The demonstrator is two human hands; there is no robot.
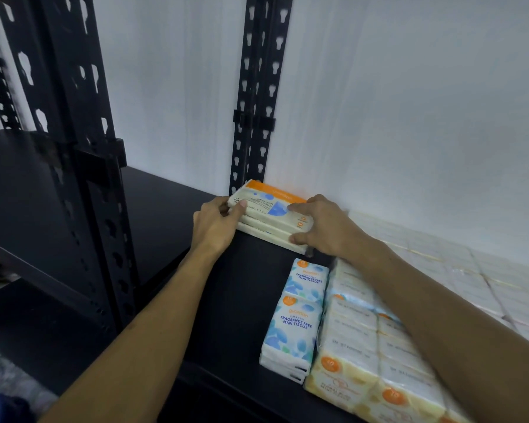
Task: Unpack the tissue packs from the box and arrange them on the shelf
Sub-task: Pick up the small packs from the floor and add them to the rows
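A small stack of cream tissue packs with an orange edge and blue print [266, 213] lies on the black shelf [245, 288], at the back by the white wall. My left hand [216, 225] grips the stack's left end, thumb on top. My right hand [321, 227] grips its right end, fingers on top and thumb at the front edge. Nearer me, blue-and-white mini tissue packs [297, 312] stand in a row. To their right lies a mass of wrapped packs with orange dots [370, 361]. No box is in view.
A black slotted upright [257, 96] rises just behind the stack. Another black rack [74, 166] with its own shelf stands to the left. More pale wrapped packs [458, 270] fill the shelf along the wall at right. Bare shelf shows left of the blue packs.
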